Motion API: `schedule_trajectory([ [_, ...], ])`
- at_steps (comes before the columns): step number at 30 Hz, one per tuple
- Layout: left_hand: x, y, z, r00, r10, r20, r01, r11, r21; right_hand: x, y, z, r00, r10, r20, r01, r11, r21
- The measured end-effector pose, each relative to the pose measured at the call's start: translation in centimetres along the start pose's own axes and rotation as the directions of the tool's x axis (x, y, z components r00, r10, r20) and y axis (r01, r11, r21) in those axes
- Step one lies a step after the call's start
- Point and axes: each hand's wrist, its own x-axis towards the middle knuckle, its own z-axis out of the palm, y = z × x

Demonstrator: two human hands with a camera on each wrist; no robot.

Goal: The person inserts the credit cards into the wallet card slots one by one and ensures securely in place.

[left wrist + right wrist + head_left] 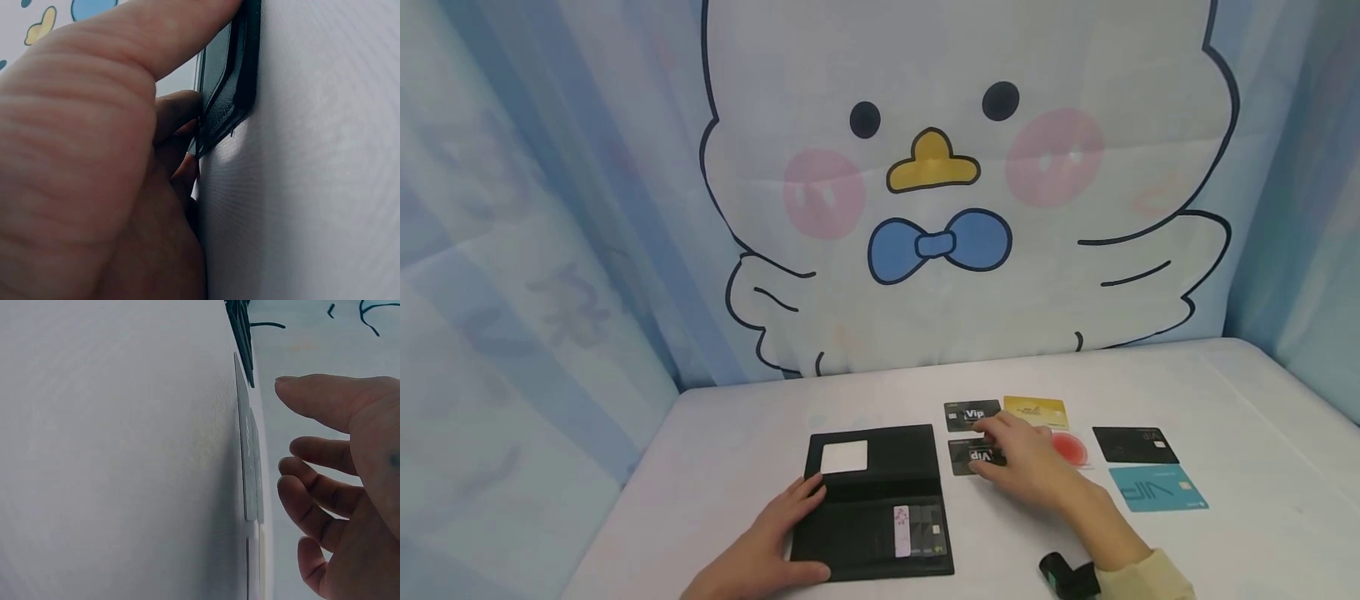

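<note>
An unfolded black wallet lies on the table, a white square in its upper half. A pinkish strip and a dark card show in the lower half. My left hand rests along the wallet's left side, fingertips on its surface and thumb at the lower left corner. Above the cards hovers my right hand, fingers loosely bent around nothing. Closest to its fingertips are two dark Vip cards, one upper and one lower. The right wrist view shows its fingers apart from the cards.
A gold card and a card with a red circle lie behind the right hand, the latter partly covered. Further right are a black card and a teal one. A printed curtain hangs behind the table.
</note>
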Motion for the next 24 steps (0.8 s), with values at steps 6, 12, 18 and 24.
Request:
schedule_trajectory([
  [6,0.0,0.0,-0.2,1.000,0.006,0.008,-0.006,1.000,0.007,-0.3,1.0,-0.5,0.999,0.026,0.022,-0.025,0.998,-0.050],
  [12,-0.1,0.2,-0.4,1.000,0.021,0.003,-0.021,1.000,0.001,-0.4,2.0,-1.2,0.998,0.056,0.039,-0.051,0.990,-0.131],
  [18,-0.1,0.1,-0.4,1.000,0.024,-0.001,-0.024,1.000,0.009,-0.5,2.5,-1.6,0.993,0.087,0.076,-0.078,0.991,-0.111],
  [24,0.1,0.1,-0.1,1.000,-0.017,0.006,0.017,1.000,0.001,-0.6,2.4,-1.4,0.991,0.095,0.094,-0.083,0.989,-0.126],
])
